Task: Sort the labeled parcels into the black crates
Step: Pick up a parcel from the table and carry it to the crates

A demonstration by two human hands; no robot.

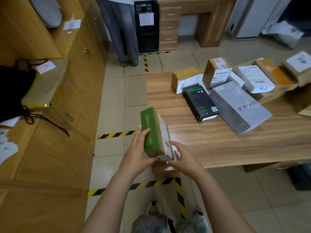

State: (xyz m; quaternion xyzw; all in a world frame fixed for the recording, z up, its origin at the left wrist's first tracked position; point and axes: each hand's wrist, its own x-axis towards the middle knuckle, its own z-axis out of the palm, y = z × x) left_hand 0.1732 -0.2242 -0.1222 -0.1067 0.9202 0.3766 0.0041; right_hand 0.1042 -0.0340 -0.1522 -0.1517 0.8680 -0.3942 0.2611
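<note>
A cardboard parcel wrapped in green tape (152, 132) stands tilted over the near left corner of the wooden table (210, 143). My left hand (137, 152) grips its left side and bottom, fingers curled over the green band. My right hand (182, 157) touches its lower right edge with loosely bent fingers. Several more labeled parcels lie on the table's far side, among them a black box (200, 103), a grey box (239, 106) and a brown box with a white label (216, 74). Black crates (146, 37) with a paper sign are stacked against the far wall.
Wooden cabinets (70, 101) line the left side, with a yellow-taped parcel (45, 84) and a black bag (11, 91) on top. A person in grey trousers (121, 31) stands beside the crates. Yellow-black tape (116, 134) marks the tiled floor. A desk with drawers (170, 27) stands behind.
</note>
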